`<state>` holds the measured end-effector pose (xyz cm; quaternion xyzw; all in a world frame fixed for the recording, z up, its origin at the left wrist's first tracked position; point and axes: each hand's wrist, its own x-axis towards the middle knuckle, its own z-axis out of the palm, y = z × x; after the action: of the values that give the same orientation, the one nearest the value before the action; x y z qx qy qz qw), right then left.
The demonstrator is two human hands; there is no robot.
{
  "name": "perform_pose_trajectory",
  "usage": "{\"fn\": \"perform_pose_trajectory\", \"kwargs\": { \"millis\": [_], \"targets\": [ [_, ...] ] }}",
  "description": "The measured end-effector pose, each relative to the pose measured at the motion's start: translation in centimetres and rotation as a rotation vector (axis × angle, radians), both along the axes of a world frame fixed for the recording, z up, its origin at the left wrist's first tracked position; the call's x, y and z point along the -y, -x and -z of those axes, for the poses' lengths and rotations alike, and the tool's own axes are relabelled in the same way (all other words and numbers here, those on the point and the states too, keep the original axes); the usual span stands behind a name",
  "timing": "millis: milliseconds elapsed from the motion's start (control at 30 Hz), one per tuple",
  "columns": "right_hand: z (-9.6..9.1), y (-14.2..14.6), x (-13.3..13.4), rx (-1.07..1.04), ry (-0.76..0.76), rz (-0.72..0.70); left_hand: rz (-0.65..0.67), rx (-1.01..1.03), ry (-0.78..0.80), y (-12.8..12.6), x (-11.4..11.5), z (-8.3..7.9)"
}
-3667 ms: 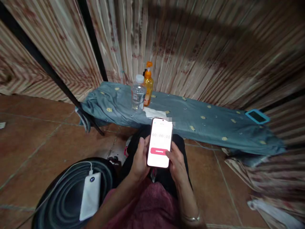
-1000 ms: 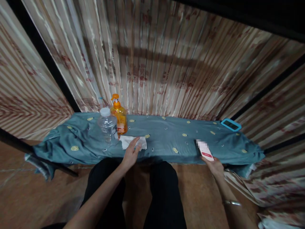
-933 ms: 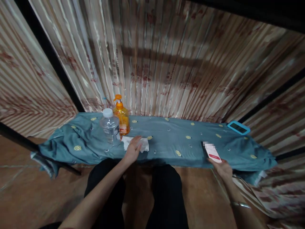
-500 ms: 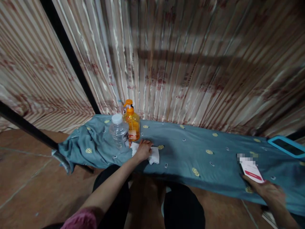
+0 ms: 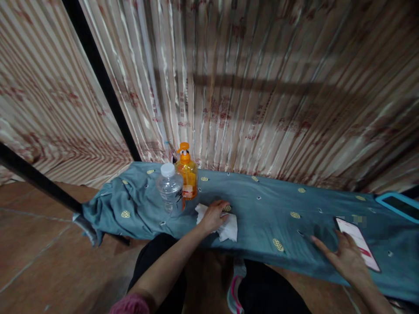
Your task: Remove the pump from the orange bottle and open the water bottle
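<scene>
My left hand [image 5: 214, 216] is on a white paper tissue [image 5: 228, 227], pressing it against the teal cloth [image 5: 242, 196] of the bench, its fingers curled over the middle of the sheet. Just left of it stand a clear plastic bottle [image 5: 169, 187] with a white cap and, behind that, an orange pump bottle [image 5: 187, 176]. On the right, a phone [image 5: 359, 245] lies face up on the cloth with its screen lit. My right hand [image 5: 347, 257] is open beside it, fingers spread and partly covering the phone's left edge.
A blue-framed tablet-like object [image 5: 399, 207] lies at the bench's far right. Dark metal poles [image 5: 101, 78] slant along the left, and a patterned pleated curtain [image 5: 222, 104] hangs behind the bench. My knees are close to its front edge.
My right hand has let go of the phone, which now rests on the cloth, and its fingers have spread. My left hand has slid the tissue slightly right, away from the bottles.
</scene>
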<state>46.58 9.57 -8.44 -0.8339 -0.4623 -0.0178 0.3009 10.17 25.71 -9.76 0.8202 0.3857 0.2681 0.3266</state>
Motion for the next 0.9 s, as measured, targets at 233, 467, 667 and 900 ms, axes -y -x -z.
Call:
{"fn": "perform_pose_trajectory", "kwargs": {
  "millis": [233, 467, 667, 900],
  "targets": [
    [-7.4, 16.0, -7.3, -0.126, 0.033, -0.521, -0.217, 0.205, -0.029, 1.8, -0.8, 0.6],
    [-14.7, 31.3, -20.0, -0.142, -0.182, -0.888, -0.242, 0.297, 0.042, 3.6, -0.1, 0.6],
    [-13.6, 34.9, -24.4, -0.232, -0.196, -0.972, -0.140, 0.190, -0.042, 4.9, 0.4, 1.4],
    [-14.2, 30.7, -22.3, -0.295, -0.269, -0.851, -0.128, -0.065, -0.083, 5.5, -0.7, 1.3]
  ]
}}
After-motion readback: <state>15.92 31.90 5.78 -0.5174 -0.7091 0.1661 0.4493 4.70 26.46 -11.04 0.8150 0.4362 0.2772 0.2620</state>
